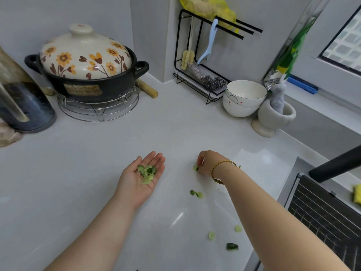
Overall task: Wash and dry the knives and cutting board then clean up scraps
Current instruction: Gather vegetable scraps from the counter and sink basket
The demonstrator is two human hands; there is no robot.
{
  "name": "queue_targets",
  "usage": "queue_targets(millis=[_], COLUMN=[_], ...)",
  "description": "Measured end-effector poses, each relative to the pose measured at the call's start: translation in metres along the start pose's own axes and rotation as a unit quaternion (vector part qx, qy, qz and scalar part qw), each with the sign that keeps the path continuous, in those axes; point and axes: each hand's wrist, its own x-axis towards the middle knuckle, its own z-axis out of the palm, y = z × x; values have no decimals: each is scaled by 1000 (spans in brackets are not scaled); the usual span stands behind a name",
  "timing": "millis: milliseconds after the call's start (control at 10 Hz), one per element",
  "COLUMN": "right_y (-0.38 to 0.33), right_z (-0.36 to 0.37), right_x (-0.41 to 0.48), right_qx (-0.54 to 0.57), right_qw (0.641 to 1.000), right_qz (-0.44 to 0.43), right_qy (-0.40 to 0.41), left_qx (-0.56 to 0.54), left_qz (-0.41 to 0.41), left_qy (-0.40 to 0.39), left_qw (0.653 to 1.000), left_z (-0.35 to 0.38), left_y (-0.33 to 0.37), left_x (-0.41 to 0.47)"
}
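While left hand [134,184] lies palm-up at frame centre, fingers relaxed and nearly straight, green scrap pile [146,172] rests in palm. Right hand [207,163], right of centre, fingers curled down at countertop [97,163], pinches single scrap [195,168]. Loose scraps [196,194] lie on countertop below right hand, more toward lower right of frame. Flowered clay pot [86,63] upper left on wire stand [98,108]. Stacked bowls [244,98] and mortar [273,118] upper right.
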Motion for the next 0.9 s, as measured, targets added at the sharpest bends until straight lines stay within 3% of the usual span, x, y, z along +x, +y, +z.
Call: queue_targets(millis=[200,400,500,700,900], right_y=[2,24,43,46,34], right_z=[2,-3,-10,3,2], right_x=[-6,-11,-17,-19,-12], right_qx=[-11,207,260,233,79], right_qw=[1000,971,959,969,993], right_qz=[-11,-12,19,59,66], right_qy=[12,116,112,63,49], left_qx=[-1,3,3,6,9], left_qz=[1,1,-1,-11,-6], left_qy=[1,-5,-5,-10,-10], left_qw=[1000,1000,1000,1000,1000], left_z=[-1,1,1,3,4], left_y=[0,-2,-2,-8,-6], left_x=[-1,-1,-1,-1,-1])
